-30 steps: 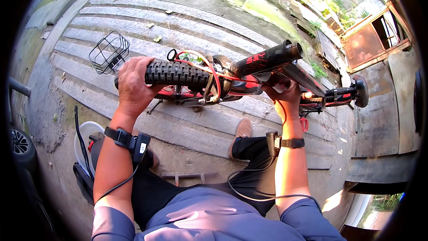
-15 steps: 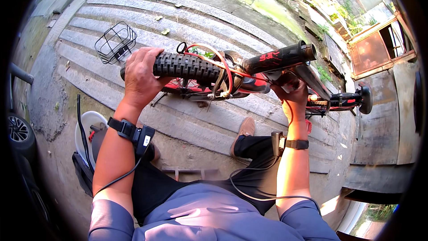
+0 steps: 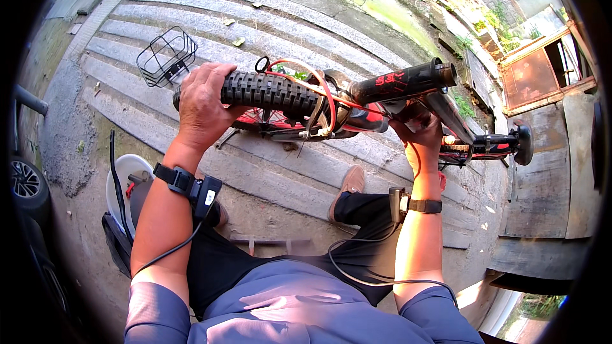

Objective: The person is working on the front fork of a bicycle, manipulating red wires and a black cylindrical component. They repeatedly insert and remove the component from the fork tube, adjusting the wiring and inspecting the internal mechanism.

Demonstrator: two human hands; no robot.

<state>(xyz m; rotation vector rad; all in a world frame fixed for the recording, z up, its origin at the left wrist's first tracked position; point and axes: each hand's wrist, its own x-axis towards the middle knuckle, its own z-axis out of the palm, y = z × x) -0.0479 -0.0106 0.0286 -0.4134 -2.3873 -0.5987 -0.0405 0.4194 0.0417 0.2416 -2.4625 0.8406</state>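
A red and black bicycle lies across in front of me, its front wheel to the left and its saddle to the far right. My left hand is wrapped over the knobby black front tyre. Under the thick black frame tube, my right hand closes around the frame; its fingers are partly in shadow and hidden by the tube. Red and white cables loop loosely between tyre and tube. No handlebar shows on the bicycle.
A black wire basket lies on the slatted stone paving beyond my left hand. A white bucket with a red-handled tool stands by my left forearm. Wooden boards and a rusty metal frame are at the right. A car wheel is far left.
Hardly anything differs: the view has shifted very slightly. Both hands keep the same places on the tyre and the frame.
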